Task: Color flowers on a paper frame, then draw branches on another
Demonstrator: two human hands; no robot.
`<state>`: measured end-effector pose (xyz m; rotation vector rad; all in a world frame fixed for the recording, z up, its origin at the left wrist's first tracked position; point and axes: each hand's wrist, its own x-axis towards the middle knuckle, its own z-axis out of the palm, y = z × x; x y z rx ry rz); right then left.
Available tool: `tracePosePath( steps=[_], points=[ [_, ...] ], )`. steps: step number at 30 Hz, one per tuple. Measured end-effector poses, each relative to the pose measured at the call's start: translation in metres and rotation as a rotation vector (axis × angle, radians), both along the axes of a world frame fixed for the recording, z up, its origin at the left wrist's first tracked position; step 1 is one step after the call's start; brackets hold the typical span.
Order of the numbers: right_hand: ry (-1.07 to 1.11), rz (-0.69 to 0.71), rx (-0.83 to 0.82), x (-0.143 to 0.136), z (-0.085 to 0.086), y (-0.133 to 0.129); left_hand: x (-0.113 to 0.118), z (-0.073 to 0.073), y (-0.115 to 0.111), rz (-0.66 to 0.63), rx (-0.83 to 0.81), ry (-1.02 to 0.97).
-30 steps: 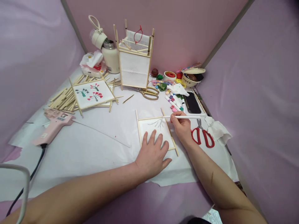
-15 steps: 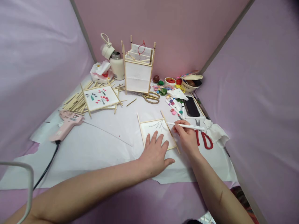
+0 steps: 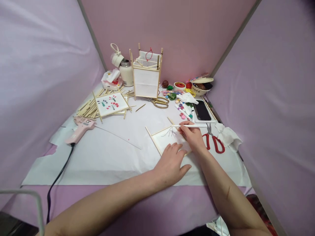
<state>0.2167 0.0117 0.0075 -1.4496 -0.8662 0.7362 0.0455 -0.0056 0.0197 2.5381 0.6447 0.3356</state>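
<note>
A white panel [image 3: 161, 141] in a thin wooden frame lies on the white sheet, with dark branch-like lines drawn near its top. My left hand [image 3: 172, 162] rests on the panel's lower part, palm down, fingers spread. In my right hand [image 3: 193, 135] is a slim white pen [image 3: 197, 126], held nearly level, its tip at the frame's top edge beside the drawn lines. The right hand covers the panel's right side.
Red-handled scissors [image 3: 218, 145] and a phone [image 3: 202, 110] lie at right. Behind stand a stick-framed lantern [image 3: 146, 82] and a bottle [image 3: 126, 75]. Farther left are a painted panel [image 3: 107, 108], wooden sticks [image 3: 86, 108] and a pink glue gun [image 3: 81, 131].
The panel has turned and its top right corner is now under my right hand. The pen tip has shifted left to the top edge. My left hand sits lower on the panel.
</note>
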Motion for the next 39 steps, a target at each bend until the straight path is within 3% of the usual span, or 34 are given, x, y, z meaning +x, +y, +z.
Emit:
tracePosePath(
  steps=[2, 4, 6, 9, 14, 24, 39],
  points=[
    [-0.084, -0.036, 0.035, -0.005, 0.007, -0.003, -0.011, 0.001, 0.015, 0.018, 0.081, -0.084],
    [-0.168, -0.097, 0.077, -0.013, 0.016, -0.011, -0.025, 0.000, 0.033, 0.120, 0.181, -0.127],
    [-0.204, -0.143, 0.084, -0.024, 0.021, -0.020, -0.038, -0.002, 0.050, 0.180, 0.235, -0.092],
    [-0.172, -0.175, 0.043, -0.039, 0.022, -0.027, -0.050, -0.005, 0.061, 0.144, 0.239, 0.015],
    [-0.132, -0.198, -0.031, -0.051, 0.013, -0.021, -0.054, -0.008, 0.050, 0.154, 0.259, 0.131],
    [-0.504, -0.212, -0.027, -0.063, -0.004, -0.023, -0.057, -0.019, 0.045, 0.196, 0.275, 0.163],
    [-0.596, -0.152, -0.019, -0.062, 0.000, -0.024, -0.058, -0.017, 0.044, 0.143, 0.225, 0.178]
  ],
)
